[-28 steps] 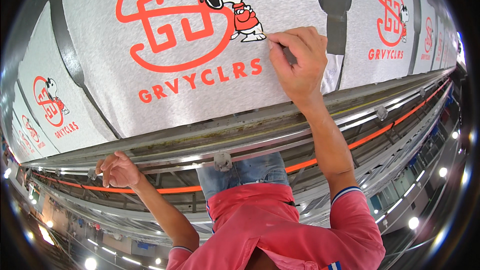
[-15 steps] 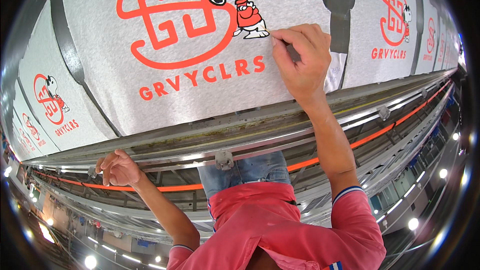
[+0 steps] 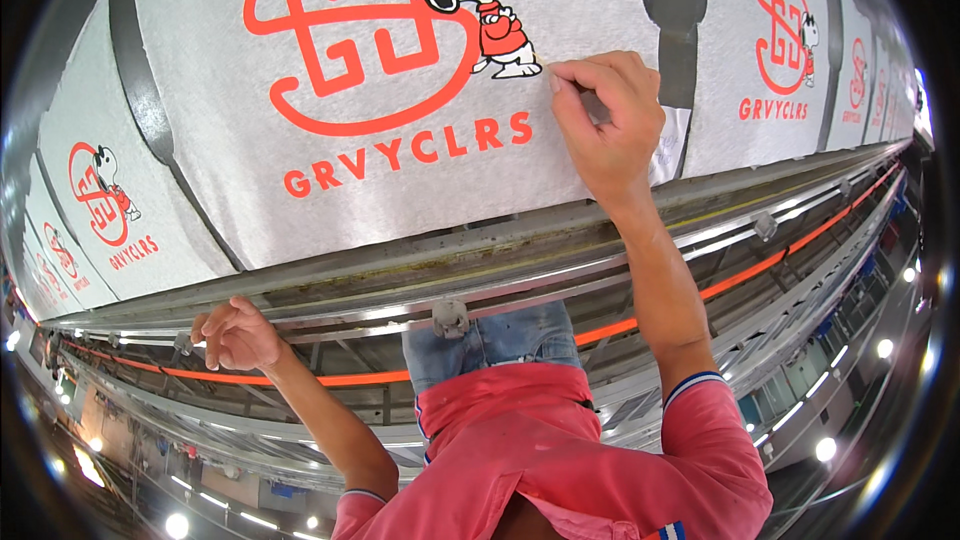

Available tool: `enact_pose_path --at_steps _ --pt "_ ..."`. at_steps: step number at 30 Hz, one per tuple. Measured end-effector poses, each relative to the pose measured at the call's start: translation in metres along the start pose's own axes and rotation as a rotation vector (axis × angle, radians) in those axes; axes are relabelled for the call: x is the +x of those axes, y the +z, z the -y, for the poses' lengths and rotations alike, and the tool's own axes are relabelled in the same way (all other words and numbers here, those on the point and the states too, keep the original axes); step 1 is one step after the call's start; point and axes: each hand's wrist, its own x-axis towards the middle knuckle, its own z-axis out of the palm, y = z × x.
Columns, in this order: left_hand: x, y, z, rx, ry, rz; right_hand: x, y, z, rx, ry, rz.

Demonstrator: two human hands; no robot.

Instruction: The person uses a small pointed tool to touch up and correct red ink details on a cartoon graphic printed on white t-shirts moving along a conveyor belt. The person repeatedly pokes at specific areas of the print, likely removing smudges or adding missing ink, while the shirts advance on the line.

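A light grey fabric panel (image 3: pixel 400 200) lies flat in front of me, printed with a red looping emblem, red lettering and a cartoon dog (image 3: pixel 505 35) in a red top and dark glasses. Over the panel's right part, my right hand (image 3: pixel 612 120) pinches thumb and forefinger together beside the dog's feet. A thin, pale stick is between those fingertips, mostly hidden by them. At the lower left, my left hand (image 3: pixel 238 333) hangs by the metal rail with its fingers loosely bent and apart, holding nothing that I can see.
More grey panels with the same print lie in a row, one to the left (image 3: pixel 110 180) and one to the right (image 3: pixel 765 50), with dark strips between. A metal rail (image 3: pixel 340 320) with clamp blocks (image 3: pixel 450 319) and an orange strip (image 3: pixel 760 265) run along the near edge.
The stick's tip shows less beside the dog's feet, and my right hand sits slightly farther right of the print. The left hand keeps its place.
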Motion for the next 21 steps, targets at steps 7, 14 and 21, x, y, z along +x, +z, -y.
enact_pose_path --at_steps 7,14,21 --pt "-0.002 0.014 0.021 -0.073 0.16 -0.078 0.0 -0.031 0.007 0.626 0.432 -0.144" --pt "0.025 0.104 0.165 -0.089 0.127 -0.208 -0.02 -0.127 -0.032 1.012 0.697 -0.168" --pt "0.027 0.162 0.467 -0.226 -0.226 -0.368 -0.026 -0.255 -0.082 1.215 0.777 0.026"
